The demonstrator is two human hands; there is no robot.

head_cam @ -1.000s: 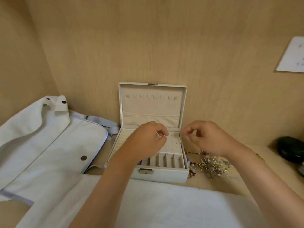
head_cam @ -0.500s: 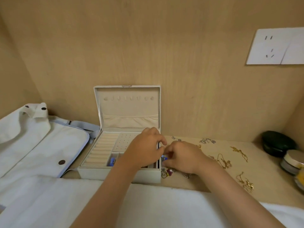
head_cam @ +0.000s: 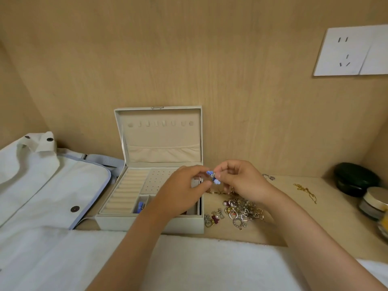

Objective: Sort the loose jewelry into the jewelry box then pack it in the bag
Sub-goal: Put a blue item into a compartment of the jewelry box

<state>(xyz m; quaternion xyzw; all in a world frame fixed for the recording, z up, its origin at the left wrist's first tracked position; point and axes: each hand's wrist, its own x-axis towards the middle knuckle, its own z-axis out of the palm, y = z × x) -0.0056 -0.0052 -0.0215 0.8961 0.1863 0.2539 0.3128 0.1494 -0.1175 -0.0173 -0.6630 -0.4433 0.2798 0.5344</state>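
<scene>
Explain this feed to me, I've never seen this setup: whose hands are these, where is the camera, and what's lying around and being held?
No machine here: these are a person's two bare hands, filmed by one wide-angle camera worn on the head, looking forward and down. The left hand and right hand together pinch a small blue jewelry piece above the open jewelry box, whose lid stands upright. Right of the box a pile of loose jewelry lies on the wooden surface, with a gold chain farther right, then a dark round case and a jar. The white bag lies left of the box; a white cloth covers the near edge.
</scene>
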